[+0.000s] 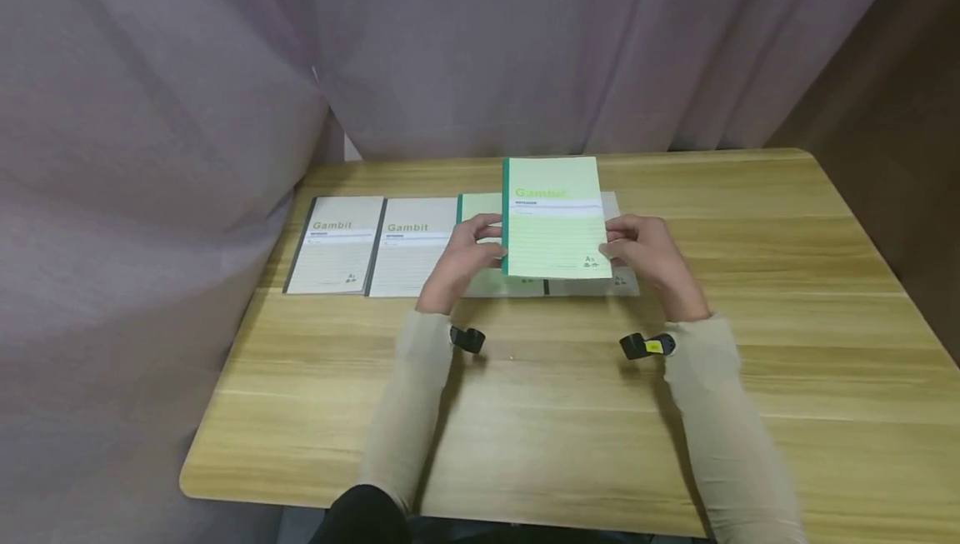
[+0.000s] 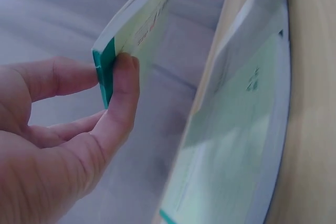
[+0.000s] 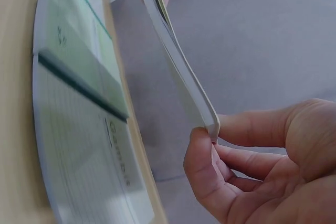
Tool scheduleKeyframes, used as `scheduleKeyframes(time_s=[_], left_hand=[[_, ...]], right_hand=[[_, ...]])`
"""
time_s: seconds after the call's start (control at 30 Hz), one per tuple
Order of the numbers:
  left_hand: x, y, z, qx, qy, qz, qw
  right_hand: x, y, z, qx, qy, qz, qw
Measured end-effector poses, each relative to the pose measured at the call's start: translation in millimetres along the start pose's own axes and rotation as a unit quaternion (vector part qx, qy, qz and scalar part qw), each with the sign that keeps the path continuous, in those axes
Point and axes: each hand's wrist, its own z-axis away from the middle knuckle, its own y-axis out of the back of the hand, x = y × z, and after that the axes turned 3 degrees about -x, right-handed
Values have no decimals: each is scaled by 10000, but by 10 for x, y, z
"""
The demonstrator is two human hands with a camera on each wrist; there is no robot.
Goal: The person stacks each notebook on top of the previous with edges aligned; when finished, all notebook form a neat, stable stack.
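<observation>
A pale green notebook (image 1: 557, 232) with a darker green spine hangs above the table, its "Gambit" cover facing me. My left hand (image 1: 461, 261) pinches its spine edge, which the left wrist view shows as a green strip (image 2: 107, 66) between finger and thumb. At the opposite edge my right hand (image 1: 658, 257) pinches the pages and cover. Beneath the held notebook lies another green notebook (image 1: 498, 286), partly hidden by it and my left hand. Beside that, a grey-white notebook (image 1: 628, 257) is mostly covered in the head view; its dark spine shows in the right wrist view.
To the left, two grey-white notebooks with dark spines, one at the row's end (image 1: 333, 257) and one beside it (image 1: 408, 265), lie face up. All rest on a wood-grain table (image 1: 555, 419). A grey-purple curtain (image 1: 480, 44) hangs behind and along the left side.
</observation>
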Motion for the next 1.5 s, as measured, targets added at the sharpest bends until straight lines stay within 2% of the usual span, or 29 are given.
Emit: scheduleKeyframes(time_s=[0.27,0.47,0.63,0.87,1.1,1.27,1.5], left_hand=[[62,236,77,1,73,-235,9997],[26,384,130,-127,293,-340,9989],[-2,467,163,-109,320,-468,9983],[-10,524,152,-18,345,-588,9977],[-51,569,145,224,453,-828,9953],[-122,592,92,365,566,-927,9934],[-275,633,-2,407,787,-746,9933]], right_hand=[[-69,-176,-92,-148,9,-480,9987],[-68,-330,-123,-276,-76,-579,9979],[-80,-407,-154,-367,-181,-606,9973],[-83,-481,-218,-335,-162,-673,9970],[8,-634,-288,-391,-164,-437,9981],[54,-730,-333,-325,-303,-399,9982],[141,-784,-384,-210,-386,-319,9985]])
